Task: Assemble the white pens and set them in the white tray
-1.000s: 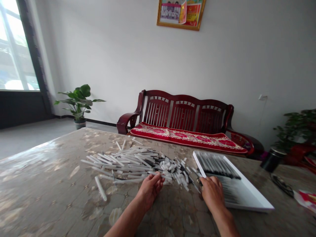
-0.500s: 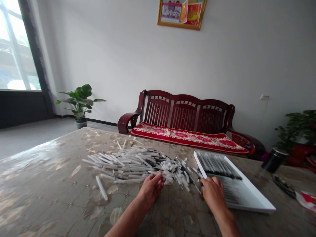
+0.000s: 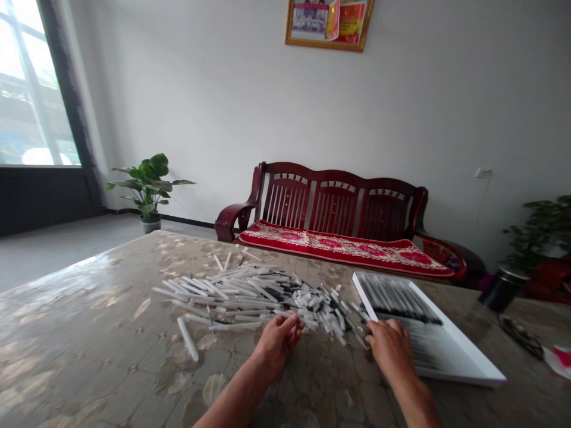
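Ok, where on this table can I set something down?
The widest patch of tabletop lies left of the pile of white pen parts and the loose tube. A narrower strip runs between your left hand and right hand, below the pile. It is crowded where the pile meets the white tray.

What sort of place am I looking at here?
Probably a modest office or sitting room: a dark red wooden bench with a red floral cushion, a gold-framed poster on the wall, and a leafy green potted plant.
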Tool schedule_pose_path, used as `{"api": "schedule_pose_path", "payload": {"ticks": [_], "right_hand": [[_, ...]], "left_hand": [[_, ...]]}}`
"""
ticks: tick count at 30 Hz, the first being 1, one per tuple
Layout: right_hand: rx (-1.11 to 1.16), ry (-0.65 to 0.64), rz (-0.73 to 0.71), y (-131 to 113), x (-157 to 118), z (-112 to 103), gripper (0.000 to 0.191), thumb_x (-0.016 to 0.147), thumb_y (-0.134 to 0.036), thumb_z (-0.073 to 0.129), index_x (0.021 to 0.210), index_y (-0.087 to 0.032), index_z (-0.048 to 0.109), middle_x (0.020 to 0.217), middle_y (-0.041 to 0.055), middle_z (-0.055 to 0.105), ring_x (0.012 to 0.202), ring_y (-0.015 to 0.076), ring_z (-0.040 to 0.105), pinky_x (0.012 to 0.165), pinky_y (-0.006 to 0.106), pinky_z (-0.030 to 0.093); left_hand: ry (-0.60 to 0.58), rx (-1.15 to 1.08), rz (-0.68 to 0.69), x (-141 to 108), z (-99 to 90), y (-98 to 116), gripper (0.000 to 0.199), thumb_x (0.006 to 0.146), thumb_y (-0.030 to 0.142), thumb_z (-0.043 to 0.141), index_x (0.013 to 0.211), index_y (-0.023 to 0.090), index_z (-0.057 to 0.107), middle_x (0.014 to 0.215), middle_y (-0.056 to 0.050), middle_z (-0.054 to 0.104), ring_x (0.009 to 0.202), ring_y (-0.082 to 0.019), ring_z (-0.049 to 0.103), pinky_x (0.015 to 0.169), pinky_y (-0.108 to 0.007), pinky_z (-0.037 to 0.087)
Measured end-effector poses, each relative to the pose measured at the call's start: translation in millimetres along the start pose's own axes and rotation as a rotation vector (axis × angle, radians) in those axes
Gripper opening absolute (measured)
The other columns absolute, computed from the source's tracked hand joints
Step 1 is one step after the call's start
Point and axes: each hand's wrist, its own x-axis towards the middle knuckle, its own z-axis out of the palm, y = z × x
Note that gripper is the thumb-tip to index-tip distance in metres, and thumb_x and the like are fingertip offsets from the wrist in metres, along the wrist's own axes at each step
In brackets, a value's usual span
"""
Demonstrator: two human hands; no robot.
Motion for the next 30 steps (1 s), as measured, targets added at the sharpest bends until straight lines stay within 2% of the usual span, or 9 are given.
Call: {"api": "schedule_pose_path", "payload": {"ticks": [3, 5, 7, 10, 13, 16, 20, 30], "right_hand": [[0.184, 0.099, 0.006, -6, 4, -1, 0.015, 0.080, -0.019, 0.060, 0.081, -0.024, 0.074, 0.086, 0.0075, 0.075, 0.094, 0.0299, 0.061, 0.089, 0.041, 0.038], [0.439, 0.148, 0.055, -19, 6, 1, 0.018, 0.082, -0.026, 0.058, 0.087, -0.024, 0.075, 0.091, 0.0082, 0.076, 0.095, 0.0294, 0.063, 0.088, 0.040, 0.043], [0.774, 0.122, 0.153, -39, 5, 5, 0.024, 0.082, -0.036, 0.057, 0.092, -0.023, 0.075, 0.092, 0.0078, 0.077, 0.088, 0.0270, 0.068, 0.081, 0.037, 0.049], [1.227, 0.012, 0.310, -74, 1, 8, 0.032, 0.075, -0.048, 0.063, 0.088, -0.021, 0.074, 0.082, 0.0065, 0.077, 0.070, 0.0244, 0.071, 0.069, 0.034, 0.055], [1.458, -0.009, 0.396, -99, -3, 6, 0.036, 0.065, -0.051, 0.073, 0.082, -0.019, 0.073, 0.077, 0.0069, 0.076, 0.064, 0.0246, 0.071, 0.064, 0.034, 0.057], [1.497, 0.006, 0.394, -105, -5, 2, 0.032, 0.064, -0.046, 0.076, 0.079, -0.018, 0.071, 0.073, 0.0066, 0.075, 0.064, 0.0243, 0.071, 0.064, 0.033, 0.058], [1.463, 0.043, 0.367, -103, -4, -2, 0.026, 0.066, -0.042, 0.075, 0.077, -0.019, 0.070, 0.069, 0.0054, 0.074, 0.064, 0.0234, 0.071, 0.064, 0.031, 0.057], [1.328, 0.050, 0.287, -103, -8, 5, 0.018, 0.071, -0.037, 0.069, 0.078, -0.020, 0.072, 0.071, 0.0046, 0.075, 0.067, 0.0220, 0.071, 0.065, 0.027, 0.055]], "left_hand": [[0.013, 0.004, -0.001, -2, 2.6, 1, 0.013, 0.087, 0.003, 0.062, 0.080, 0.014, 0.059, 0.063, -0.001, 0.068, 0.057, -0.009, 0.069, 0.053, -0.014, 0.055], [0.013, 0.009, -0.003, -3, 4.3, 1, 0.014, 0.088, 0.003, 0.061, 0.079, 0.013, 0.059, 0.063, -0.002, 0.068, 0.056, -0.009, 0.068, 0.053, -0.014, 0.055], [0.004, 0.013, -0.005, -3, 5.5, 1, 0.014, 0.088, 0.003, 0.061, 0.077, 0.012, 0.060, 0.062, -0.002, 0.068, 0.056, -0.009, 0.068, 0.053, -0.013, 0.055], [-0.012, 0.022, -0.011, -5, 6.3, 1, 0.016, 0.088, 0.002, 0.061, 0.076, 0.012, 0.060, 0.062, -0.002, 0.068, 0.053, -0.008, 0.067, 0.053, -0.012, 0.054], [-0.017, 0.024, -0.002, -5, 6.3, 0, 0.016, 0.087, 0.001, 0.061, 0.075, 0.012, 0.060, 0.062, -0.001, 0.068, 0.052, -0.007, 0.066, 0.053, -0.012, 0.054], [-0.015, 0.027, 0.013, -5, 5.8, 0, 0.016, 0.086, 0.001, 0.063, 0.075, 0.013, 0.061, 0.062, -0.001, 0.068, 0.053, -0.007, 0.066, 0.054, -0.012, 0.055], [-0.027, 0.041, 0.025, -4, 4.6, -2, 0.015, 0.080, 0.001, 0.070, 0.074, 0.012, 0.062, 0.062, -0.001, 0.069, 0.054, -0.008, 0.066, 0.055, -0.013, 0.055], [-0.077, 0.054, 0.082, -1, 0.4, -5, 0.030, 0.057, 0.014, 0.091, 0.070, 0.014, 0.065, 0.062, 0.000, 0.069, 0.059, -0.010, 0.067, 0.056, -0.014, 0.053]]}}
